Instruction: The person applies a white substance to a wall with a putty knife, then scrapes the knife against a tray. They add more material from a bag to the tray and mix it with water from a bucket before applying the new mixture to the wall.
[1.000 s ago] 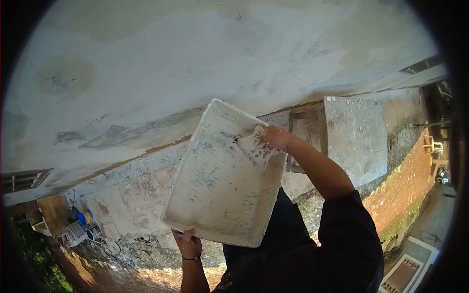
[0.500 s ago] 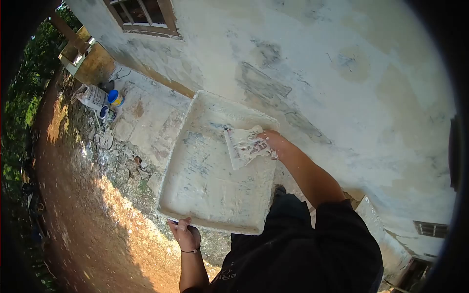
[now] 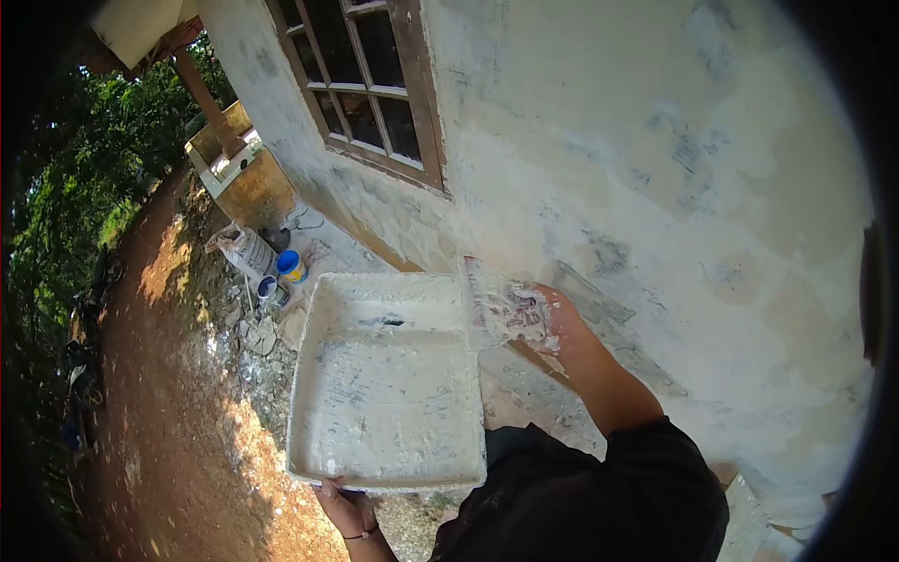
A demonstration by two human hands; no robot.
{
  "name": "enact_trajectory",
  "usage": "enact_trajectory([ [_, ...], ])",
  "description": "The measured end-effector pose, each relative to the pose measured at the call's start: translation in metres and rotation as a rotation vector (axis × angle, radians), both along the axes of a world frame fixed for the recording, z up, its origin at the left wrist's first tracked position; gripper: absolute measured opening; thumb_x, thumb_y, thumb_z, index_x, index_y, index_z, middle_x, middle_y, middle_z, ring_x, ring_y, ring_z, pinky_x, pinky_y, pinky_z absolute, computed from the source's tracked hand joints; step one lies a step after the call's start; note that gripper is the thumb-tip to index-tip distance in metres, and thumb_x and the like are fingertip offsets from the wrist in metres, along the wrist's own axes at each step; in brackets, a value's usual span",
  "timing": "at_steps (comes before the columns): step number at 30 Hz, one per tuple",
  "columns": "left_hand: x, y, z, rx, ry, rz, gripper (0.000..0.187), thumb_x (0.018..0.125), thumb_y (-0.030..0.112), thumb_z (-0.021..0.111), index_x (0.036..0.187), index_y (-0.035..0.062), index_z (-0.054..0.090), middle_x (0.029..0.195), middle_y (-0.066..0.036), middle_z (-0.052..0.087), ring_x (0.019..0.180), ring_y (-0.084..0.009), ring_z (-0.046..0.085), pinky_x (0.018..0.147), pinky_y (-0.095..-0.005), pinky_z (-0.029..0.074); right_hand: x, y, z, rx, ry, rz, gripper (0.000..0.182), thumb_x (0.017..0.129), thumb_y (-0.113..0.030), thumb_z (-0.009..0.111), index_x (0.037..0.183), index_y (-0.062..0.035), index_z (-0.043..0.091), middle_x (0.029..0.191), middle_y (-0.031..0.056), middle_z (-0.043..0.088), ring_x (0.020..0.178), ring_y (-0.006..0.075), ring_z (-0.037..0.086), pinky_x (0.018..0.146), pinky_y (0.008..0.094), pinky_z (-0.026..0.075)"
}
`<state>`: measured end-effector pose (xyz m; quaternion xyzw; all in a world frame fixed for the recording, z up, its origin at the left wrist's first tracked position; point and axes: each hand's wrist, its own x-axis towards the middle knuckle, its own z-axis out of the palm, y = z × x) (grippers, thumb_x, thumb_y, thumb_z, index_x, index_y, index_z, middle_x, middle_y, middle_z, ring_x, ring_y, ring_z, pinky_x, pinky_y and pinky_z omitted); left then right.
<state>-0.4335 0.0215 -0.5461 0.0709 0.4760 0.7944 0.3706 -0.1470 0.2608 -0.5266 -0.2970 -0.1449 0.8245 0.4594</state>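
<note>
The right hand (image 3: 554, 323) has its fingers bent closed around a broad, flat scraper (image 3: 487, 302), whose blade stretches out to the left of those fingers and overlaps the far right corner of the tray (image 3: 393, 405); whether blade and rim touch, I cannot tell. White paste coats both scraper and fingers. The left hand (image 3: 347, 511) has hold of the tray's near edge, its thumb against the rim (the other fingers are hidden underneath, so how far they curl I cannot tell). The tray spreads out beyond the left fingers, smeared with pale paste and darker streaks. A dark bracelet (image 3: 361, 534) circles the wrist just behind them. Beyond and to the right of the right fingers rises a patchy wall (image 3: 599, 159); farther off, to their left, a blue-and-yellow tub (image 3: 291, 267) stands near a white sack (image 3: 247, 253)
</note>
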Motion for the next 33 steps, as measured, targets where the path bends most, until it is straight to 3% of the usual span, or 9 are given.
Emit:
enact_trajectory([
  [8, -0.089, 0.091, -0.023, 0.012, -0.106, -0.026, 0.042, 0.068, 0.007, 0.049, 0.109, 0.0031, 0.048, 0.109, -0.009, 0.051, 0.099, -0.0226, 0.049, 0.082, -0.0388, 0.043, -0.059, 0.074, 0.051, -0.061, -0.257, -0.182, 0.023, 0.083, -0.021, 0.05, 0.094, -0.0036, 0.06, 0.084, 0.0089, 0.065, 0.075, 0.0198, 0.065, 0.068, 0.0326, 0.055],
  [14, -0.109, 0.192, 0.003, -0.031, -0.208, -0.231, 0.043, 0.068, 0.011, 0.051, 0.109, 0.0011, 0.05, 0.106, -0.009, 0.055, 0.094, -0.0256, 0.054, 0.079, -0.0404, 0.046, -0.027, 0.162, 0.08, 0.136, -0.019, -0.254, 0.025, 0.083, -0.012, 0.048, 0.1, 0.0047, 0.054, 0.093, 0.0144, 0.062, 0.082, 0.0226, 0.064, 0.069, 0.0307, 0.055],
  [22, -0.204, 0.29, -0.014, -0.208, -0.095, -0.41, 0.048, 0.063, 0.011, 0.053, 0.11, 0.0014, 0.05, 0.106, -0.01, 0.055, 0.095, -0.0263, 0.055, 0.079, -0.0409, 0.046, 0.018, 0.198, 0.139, 0.3, -0.337, -0.706, 0.021, 0.082, -0.008, 0.05, 0.098, 0.0063, 0.054, 0.089, 0.0138, 0.063, 0.076, 0.0218, 0.065, 0.064, 0.0305, 0.057],
  [24, -0.192, 0.313, 0.021, -0.198, -0.163, -0.417, 0.047, 0.062, 0.01, 0.053, 0.109, 0.0016, 0.05, 0.104, -0.009, 0.055, 0.093, -0.0246, 0.054, 0.081, -0.0375, 0.045, 0.015, 0.223, 0.166, 0.466, -0.759, -0.951, 0.023, 0.082, -0.005, 0.047, 0.1, 0.007, 0.054, 0.09, 0.0129, 0.062, 0.077, 0.0213, 0.064, 0.064, 0.0315, 0.053],
  [25, -0.212, 0.314, 0.006, -0.174, -0.197, -0.439, 0.031, 0.073, 0.017, 0.053, 0.101, 0.0031, 0.055, 0.093, -0.009, 0.059, 0.083, -0.0209, 0.056, 0.072, -0.0333, 0.046, 0.013, 0.232, 0.178, 0.472, -0.769, -0.974, 0.023, 0.082, -0.005, 0.047, 0.1, 0.007, 0.054, 0.09, 0.0129, 0.062, 0.077, 0.0213, 0.064, 0.064, 0.0315, 0.053],
  [26, -0.236, 0.319, -0.006, -0.148, -0.223, -0.46, 0.022, 0.084, 0.024, 0.054, 0.093, 0.0047, 0.06, 0.083, -0.008, 0.063, 0.073, -0.0171, 0.058, 0.062, -0.029, 0.047, 0.007, 0.248, 0.189, 0.537, -1.113, -1.038, 0.024, 0.08, -0.003, 0.046, 0.101, 0.0062, 0.054, 0.09, 0.0134, 0.062, 0.074, 0.0238, 0.064, 0.063, 0.0316, 0.052],
  [29, -0.247, 0.338, 0.011, -0.156, -0.181, -0.396, 0.019, 0.083, 0.02, 0.054, 0.09, 0.0036, 0.06, 0.082, -0.007, 0.062, 0.073, -0.0177, 0.057, 0.063, -0.0293, 0.046, -0.016, 0.27, 0.214, 0.763, -2.1, -1.189, 0.029, 0.073, 0.002, 0.05, 0.102, 0.0031, 0.055, 0.096, 0.0167, 0.061, 0.078, 0.0311, 0.061, 0.065, 0.0333, 0.049],
  [32, -0.26, 0.344, 0.017, -0.154, -0.178, -0.412, 0.017, 0.081, 0.016, 0.055, 0.091, 0.0025, 0.059, 0.082, -0.007, 0.061, 0.074, -0.0179, 0.057, 0.064, -0.0301, 0.046, -0.017, 0.304, 0.216, 0.964, -2.731, -1.201, 0.031, 0.071, -0.001, 0.053, 0.101, 0.0032, 0.055, 0.105, 0.0207, 0.058, 0.088, 0.0329, 0.059, 0.069, 0.0354, 0.049],
  [33, -0.262, 0.349, 0.021, -0.205, -0.164, -0.397, 0.016, 0.08, 0.014, 0.055, 0.091, 0.002, 0.059, 0.082, -0.007, 0.061, 0.074, -0.0182, 0.057, 0.064, -0.0305, 0.047, -0.022, 0.317, 0.21, 0.96, -2.729, -1.217, 0.031, 0.071, -0.001, 0.053, 0.101, 0.0032, 0.055, 0.105, 0.0207, 0.058, 0.088, 0.0329, 0.059, 0.069, 0.0354, 0.049],
])
